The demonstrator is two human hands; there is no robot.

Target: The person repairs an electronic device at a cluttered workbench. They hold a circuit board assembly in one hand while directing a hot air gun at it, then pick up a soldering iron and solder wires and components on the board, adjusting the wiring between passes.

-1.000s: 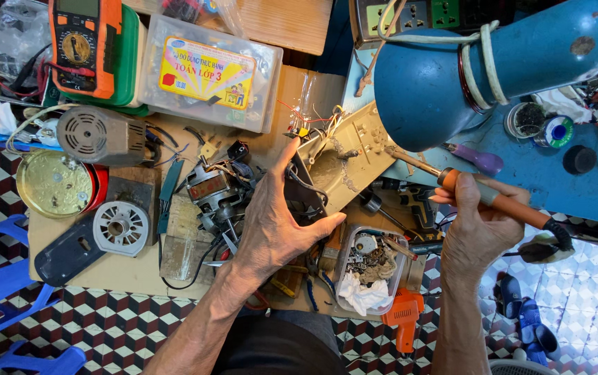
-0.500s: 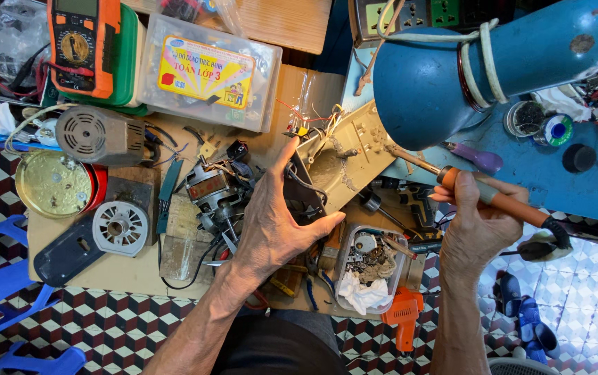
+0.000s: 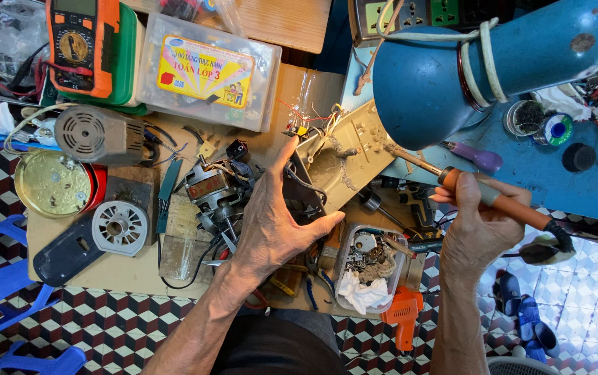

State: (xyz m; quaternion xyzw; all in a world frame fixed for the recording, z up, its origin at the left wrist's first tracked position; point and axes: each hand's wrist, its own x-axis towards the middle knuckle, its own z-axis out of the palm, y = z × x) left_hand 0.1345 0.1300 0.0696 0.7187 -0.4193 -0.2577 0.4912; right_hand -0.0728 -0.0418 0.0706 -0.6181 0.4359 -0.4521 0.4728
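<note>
Holding: the right hand (image 3: 476, 232) is closed around the orange handle of a soldering iron (image 3: 483, 194), gripping it like a pen.
Iron axis: its long axis runs from the near right, where the cord leaves, up to the far left; the metal tip is under the edge of the blue lamp shade (image 3: 479, 66).
Left hand: the left hand (image 3: 271, 222) grips a dark part at the near edge of the beige panel (image 3: 344, 156), thumb on the right side, fingers spread on the left.
Key relation: the panel with its coloured wires lies left of the iron tip and slightly far from it; the tip is just beside the panel's right edge, whether touching I cannot tell.
Nearer hand: the left hand is on the panel already; the right hand stays apart, only the tip is close.
Around: a small motor (image 3: 212, 187) just left of the left hand, a clear tray of small parts (image 3: 368, 267) near, between both wrists, an orange multimeter (image 3: 80, 42) far left.
</note>
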